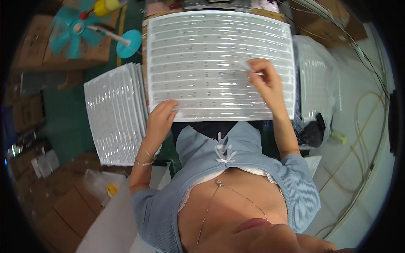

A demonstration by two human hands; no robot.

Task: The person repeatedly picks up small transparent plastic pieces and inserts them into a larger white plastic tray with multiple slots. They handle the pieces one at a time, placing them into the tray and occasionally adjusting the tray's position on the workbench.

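A large white ribbed tray (181, 114), shiny like plastic, lies in front of me with small dark marks along its rows of channels. My left hand (161, 117) lies on its near left corner, fingers stretched over the edge and nothing visible in them. Above the right half of the tray, my right hand (265, 80) is closed in a pinch. A small translucent piece (245, 65) shows at its fingertips; its exact kind is too unclear to make out.
Several similar white ribbed trays (110, 118) stand stacked at the left. Behind them is a turquoise fan (78, 28) beside cardboard boxes (31, 44). At the right are a plastic-wrapped stack (318, 71), a black bag (312, 131) and cables on the floor (350, 168).
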